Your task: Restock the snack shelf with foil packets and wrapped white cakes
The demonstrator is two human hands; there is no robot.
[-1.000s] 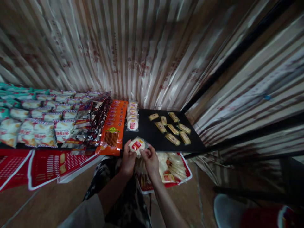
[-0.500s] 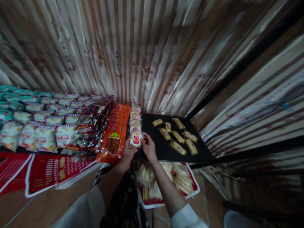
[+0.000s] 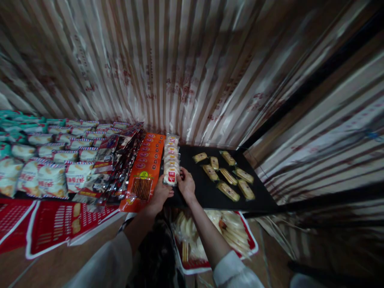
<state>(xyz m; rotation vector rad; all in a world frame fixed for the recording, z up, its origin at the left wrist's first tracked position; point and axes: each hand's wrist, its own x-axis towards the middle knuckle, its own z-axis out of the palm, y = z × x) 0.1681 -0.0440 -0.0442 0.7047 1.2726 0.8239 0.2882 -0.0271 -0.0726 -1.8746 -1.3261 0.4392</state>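
Snack pack (image 3: 171,178)'s pinched at 1 o'clock from the left hand (image 3: 161,193), 10 from the right hand (image 3: 186,185). Pale, clear-wrapped, red label (image 3: 172,175).

Just left of the hands (image 3: 158,195) lie overlapping orange packets (image 3: 147,164); farther left come dark red packets (image 3: 122,154), white bags (image 3: 53,182) and green bags (image 3: 15,137). Right of the hands, small yellow packets (image 3: 228,176) lie scattered on a black shelf (image 3: 207,196). Striped sheeting (image 3: 192,72) rises beyond the hands; a black bar (image 3: 285,100) slants to their right.
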